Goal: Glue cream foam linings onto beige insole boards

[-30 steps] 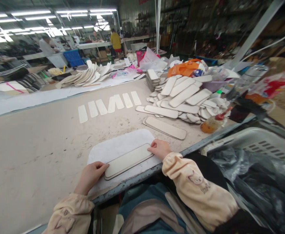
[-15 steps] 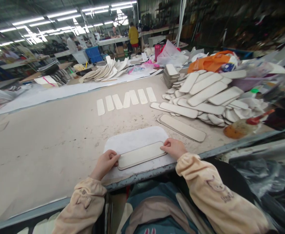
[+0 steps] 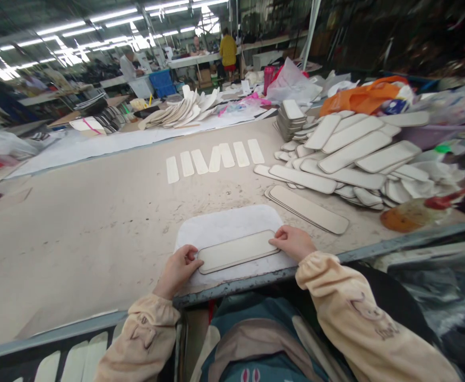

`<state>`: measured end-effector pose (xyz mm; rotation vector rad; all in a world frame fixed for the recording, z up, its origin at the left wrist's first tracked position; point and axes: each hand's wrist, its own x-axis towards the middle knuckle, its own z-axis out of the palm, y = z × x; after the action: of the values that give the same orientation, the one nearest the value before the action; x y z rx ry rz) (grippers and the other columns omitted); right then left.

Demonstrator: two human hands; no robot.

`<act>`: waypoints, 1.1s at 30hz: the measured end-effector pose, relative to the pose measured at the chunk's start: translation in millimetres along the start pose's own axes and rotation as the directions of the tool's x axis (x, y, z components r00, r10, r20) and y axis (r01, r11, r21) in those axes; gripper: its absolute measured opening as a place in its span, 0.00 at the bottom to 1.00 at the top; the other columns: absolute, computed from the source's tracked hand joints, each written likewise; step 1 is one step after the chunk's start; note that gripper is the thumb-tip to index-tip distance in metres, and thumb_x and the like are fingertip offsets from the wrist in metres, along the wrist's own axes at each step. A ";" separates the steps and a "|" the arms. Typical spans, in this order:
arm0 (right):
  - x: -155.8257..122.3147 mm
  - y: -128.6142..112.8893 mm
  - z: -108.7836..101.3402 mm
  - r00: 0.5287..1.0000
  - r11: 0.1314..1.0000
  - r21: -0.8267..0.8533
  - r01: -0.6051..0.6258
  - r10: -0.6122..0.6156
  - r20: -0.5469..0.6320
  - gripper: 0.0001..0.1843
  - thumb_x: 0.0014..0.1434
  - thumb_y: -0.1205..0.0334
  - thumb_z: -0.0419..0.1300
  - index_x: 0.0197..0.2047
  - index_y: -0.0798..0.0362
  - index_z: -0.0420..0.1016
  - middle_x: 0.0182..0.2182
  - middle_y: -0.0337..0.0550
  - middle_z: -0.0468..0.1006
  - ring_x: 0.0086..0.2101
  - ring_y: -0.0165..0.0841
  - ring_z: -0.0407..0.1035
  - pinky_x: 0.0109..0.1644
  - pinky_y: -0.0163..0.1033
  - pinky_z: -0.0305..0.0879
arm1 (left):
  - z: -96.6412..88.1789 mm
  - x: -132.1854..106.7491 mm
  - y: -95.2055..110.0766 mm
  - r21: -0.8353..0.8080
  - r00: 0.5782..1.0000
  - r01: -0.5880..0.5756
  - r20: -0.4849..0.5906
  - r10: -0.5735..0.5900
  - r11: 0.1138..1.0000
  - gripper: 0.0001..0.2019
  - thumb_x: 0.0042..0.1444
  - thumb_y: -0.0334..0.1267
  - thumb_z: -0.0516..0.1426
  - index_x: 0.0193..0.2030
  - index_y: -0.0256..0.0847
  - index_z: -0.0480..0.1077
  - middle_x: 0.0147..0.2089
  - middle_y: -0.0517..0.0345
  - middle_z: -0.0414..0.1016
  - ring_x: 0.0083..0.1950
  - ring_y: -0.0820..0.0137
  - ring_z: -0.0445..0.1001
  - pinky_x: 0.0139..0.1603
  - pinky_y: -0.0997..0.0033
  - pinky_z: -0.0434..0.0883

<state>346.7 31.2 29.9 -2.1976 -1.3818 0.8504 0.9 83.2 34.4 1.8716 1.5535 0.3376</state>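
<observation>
A long cream board with rounded ends [image 3: 236, 251] lies on a white fabric sheet [image 3: 228, 225] at the near edge of the table [image 3: 77, 223]. My left hand [image 3: 179, 268] pinches the board's left end with curled fingers. My right hand [image 3: 294, 242] grips the board's right end, fingers pressed on its corner. Both sleeves are pale peach.
A heap of similar cream boards [image 3: 347, 154] lies to the right, with one stack [image 3: 308, 208] close to my right hand. A row of small strips [image 3: 214, 158] sits mid-table. An orange glue bottle [image 3: 419, 212] lies far right. People stand at distant tables.
My hands stay on the board's ends. The camera has swung left, so the scene has shifted right in view; the basket at right has dropped out of sight.
</observation>
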 end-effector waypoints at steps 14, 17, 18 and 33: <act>0.9 2.1 1.3 1.000 0.998 0.060 -0.008 0.009 -0.017 0.09 0.45 0.58 0.66 0.30 0.50 0.73 0.25 0.33 0.76 0.30 0.29 0.70 0.37 0.34 0.61 | 5.2 -1.7 -17.8 0.076 0.972 -0.234 0.016 0.234 0.969 0.15 0.54 0.49 0.53 0.41 0.45 0.74 0.40 0.56 0.72 0.41 0.67 0.71 0.42 0.69 0.68; -0.1 0.6 -0.5 1.000 0.998 0.066 -0.001 0.001 -0.009 0.08 0.45 0.59 0.66 0.29 0.50 0.73 0.25 0.33 0.76 0.30 0.29 0.70 0.36 0.34 0.61 | 4.7 -1.7 -18.7 0.079 0.973 -0.229 0.033 0.227 0.970 0.16 0.55 0.49 0.53 0.42 0.44 0.74 0.41 0.55 0.71 0.42 0.67 0.70 0.44 0.68 0.68; -0.4 0.2 -1.0 1.000 0.998 0.067 0.003 -0.002 -0.007 0.08 0.45 0.59 0.66 0.29 0.50 0.73 0.25 0.33 0.76 0.30 0.29 0.70 0.37 0.34 0.61 | 4.8 -1.8 -19.2 0.082 0.974 -0.225 0.033 0.223 0.971 0.16 0.55 0.50 0.53 0.42 0.44 0.73 0.42 0.54 0.71 0.42 0.67 0.70 0.44 0.68 0.68; 0.6 -0.4 0.7 1.000 0.999 0.050 -0.001 0.001 -0.012 0.07 0.46 0.59 0.66 0.29 0.51 0.73 0.25 0.32 0.75 0.29 0.28 0.69 0.33 0.32 0.59 | 10.0 -9.3 -16.8 0.142 0.955 -0.286 -0.042 0.295 0.948 0.17 0.56 0.52 0.51 0.40 0.46 0.75 0.38 0.58 0.72 0.40 0.69 0.72 0.41 0.73 0.69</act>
<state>346.1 31.9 29.5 -2.1624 -1.3393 0.8612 -8.5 72.2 18.3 2.2216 1.3675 0.4352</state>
